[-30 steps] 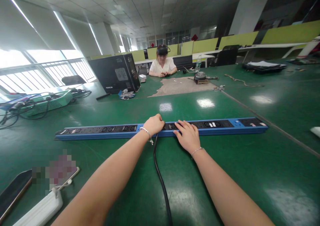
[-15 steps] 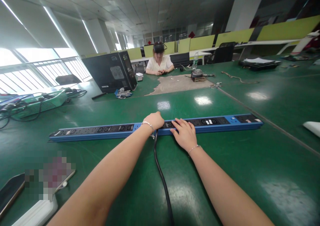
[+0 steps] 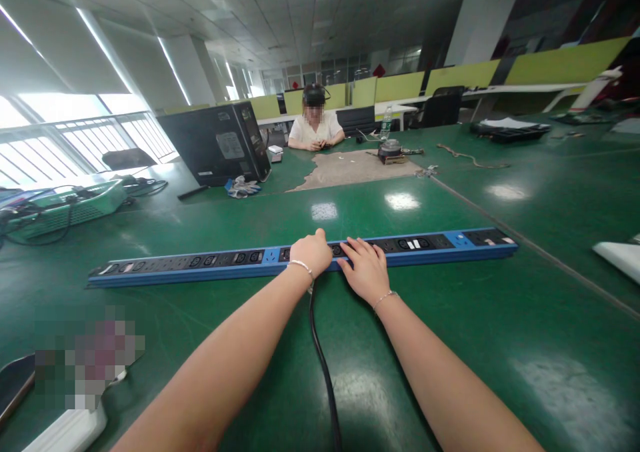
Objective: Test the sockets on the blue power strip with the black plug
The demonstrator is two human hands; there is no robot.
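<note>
A long blue and black power strip [image 3: 240, 265] lies across the green table, its sockets facing up. My left hand [image 3: 311, 255] is closed over the middle of the strip, at the top end of a black cable [image 3: 324, 365]; the cable's end is hidden beneath that hand. From there the cable runs down toward the table's near edge. Just to the right, my right hand [image 3: 367, 269] rests on the strip with its fingers spread, holding nothing.
A black computer case [image 3: 220, 145] and a glove [image 3: 243, 187] are at the back left, with a green basket [image 3: 90, 202] of cables further left. A person [image 3: 316, 129] sits opposite. White objects lie at the lower left and right edge.
My left hand has shifted slightly right along the strip and turned, now covering the cable's top end. My right hand stays on the strip. The whole view has moved a little.
</note>
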